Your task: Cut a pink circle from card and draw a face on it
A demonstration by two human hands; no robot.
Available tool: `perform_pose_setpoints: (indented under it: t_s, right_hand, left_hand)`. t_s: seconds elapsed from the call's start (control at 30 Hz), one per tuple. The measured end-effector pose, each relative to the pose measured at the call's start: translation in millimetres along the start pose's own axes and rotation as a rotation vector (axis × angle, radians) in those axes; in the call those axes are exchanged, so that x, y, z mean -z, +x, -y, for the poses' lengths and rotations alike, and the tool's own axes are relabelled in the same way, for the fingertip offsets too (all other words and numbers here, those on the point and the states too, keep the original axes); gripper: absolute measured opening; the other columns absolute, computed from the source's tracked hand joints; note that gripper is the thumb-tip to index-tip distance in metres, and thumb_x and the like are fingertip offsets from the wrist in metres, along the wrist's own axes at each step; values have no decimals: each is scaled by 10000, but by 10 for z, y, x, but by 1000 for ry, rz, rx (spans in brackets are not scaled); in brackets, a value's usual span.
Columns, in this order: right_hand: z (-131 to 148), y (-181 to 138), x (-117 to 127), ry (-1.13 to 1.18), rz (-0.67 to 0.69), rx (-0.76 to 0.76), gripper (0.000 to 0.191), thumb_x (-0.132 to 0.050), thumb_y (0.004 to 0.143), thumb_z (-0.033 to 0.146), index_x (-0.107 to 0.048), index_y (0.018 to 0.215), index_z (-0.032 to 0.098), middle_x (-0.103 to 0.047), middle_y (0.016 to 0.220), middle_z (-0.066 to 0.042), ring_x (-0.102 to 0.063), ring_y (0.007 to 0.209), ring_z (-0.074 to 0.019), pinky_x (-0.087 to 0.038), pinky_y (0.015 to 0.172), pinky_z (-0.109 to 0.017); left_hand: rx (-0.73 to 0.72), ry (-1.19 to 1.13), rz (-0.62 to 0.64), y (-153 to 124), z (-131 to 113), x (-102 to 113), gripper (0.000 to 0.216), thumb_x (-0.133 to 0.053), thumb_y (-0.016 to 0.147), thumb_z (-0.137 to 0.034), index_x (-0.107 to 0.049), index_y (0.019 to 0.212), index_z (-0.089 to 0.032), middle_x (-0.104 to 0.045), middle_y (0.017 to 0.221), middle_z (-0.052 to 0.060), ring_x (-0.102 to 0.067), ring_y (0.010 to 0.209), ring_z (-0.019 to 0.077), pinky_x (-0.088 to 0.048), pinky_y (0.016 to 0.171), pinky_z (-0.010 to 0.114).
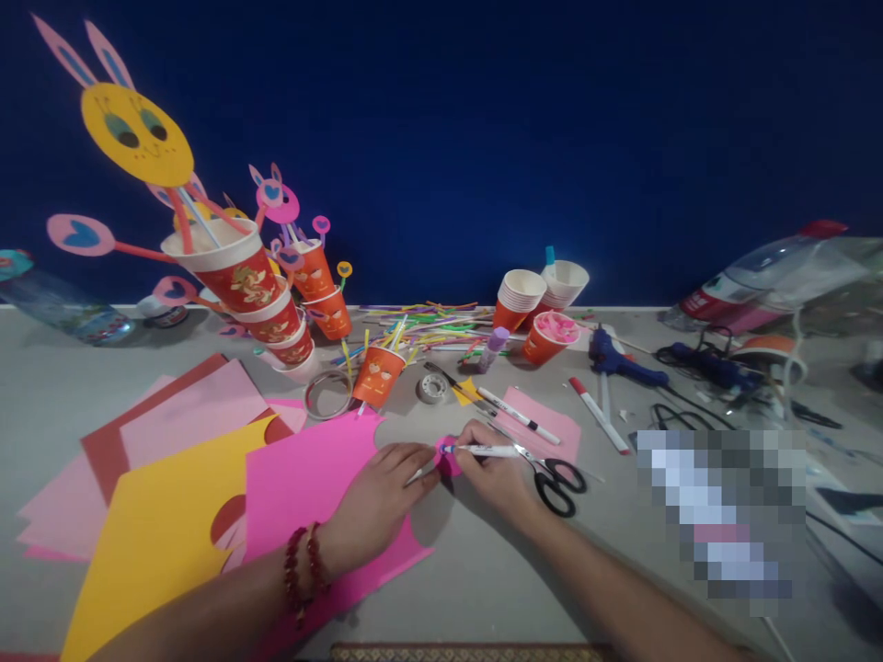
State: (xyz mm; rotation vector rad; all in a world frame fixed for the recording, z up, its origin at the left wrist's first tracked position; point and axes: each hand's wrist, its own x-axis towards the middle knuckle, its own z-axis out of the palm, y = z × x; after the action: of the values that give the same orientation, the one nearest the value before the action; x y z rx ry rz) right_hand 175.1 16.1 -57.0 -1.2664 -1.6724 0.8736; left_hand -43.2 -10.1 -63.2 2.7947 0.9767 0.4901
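My right hand (493, 469) is closed round a white marker (487, 450), its blue tip on a small round pink paper piece (451, 464). My left hand (383, 501) rests at the left edge of that piece, holding it with the fingertips. A small white stick-like thing (415, 475) shows between the left fingers; its kind is unclear. Under my left wrist lies a bright pink sheet (310, 478) with a curved cut-out. Beside my right hand, black-handled scissors (558, 483) lie open. Another marker (517, 416) rests on a light pink paper (552, 423) behind it.
Yellow paper (158, 496) and other sheets spread at left. Decorated stacked cups (238, 276) with paper faces stand behind them. Toward the back are a cup of straws (378, 377), tape (433, 389), and a glue stick (493, 351). A glue gun (621, 363), cords and a bottle (751, 276) lie right.
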Motion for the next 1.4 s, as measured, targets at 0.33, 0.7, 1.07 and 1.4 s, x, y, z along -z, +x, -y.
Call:
perform_pose_setpoints:
  t_s: [0.33,0.7,1.07,1.4]
  right_hand:
    - [-9,-1,-8,-13,5,4,153,-517,781,198,-496,631,225,-508,584,41,-471,567,-142,-352,557,-264]
    - [32,6,-1,-16,17,2,152,-512,768,190,-500,621,226,-521,580,37,-474,560,-142,-354,554,-267]
    - [20,-3,4,-8,27,1,154,-508,778,200,-498,626,227,-517,585,39,-477,565,-141,-355,556,-262]
    - [24,-2,-4,-9,9,16,147,-515,770,193,-517,626,223,-531,579,35,-480,554,-141,-357,551,-264]
  left_hand:
    - [0,-8,8,0,-1,3,517,-497,872,22,-543,1350,-169,-587,1381,127,-511,1288,262,-468,1054,459]
    - [7,-10,-6,8,-6,12,515,-497,878,6,-546,1354,-184,-599,1365,132,-529,1273,256,-483,1037,461]
    - [6,-6,-4,4,-5,1,512,-503,868,13,-553,1340,-178,-599,1365,128,-527,1275,255,-478,1042,456]
    - [2,-8,-2,5,-1,-2,492,-504,871,14,-563,1323,-169,-602,1362,125,-527,1270,264,-471,1050,456]
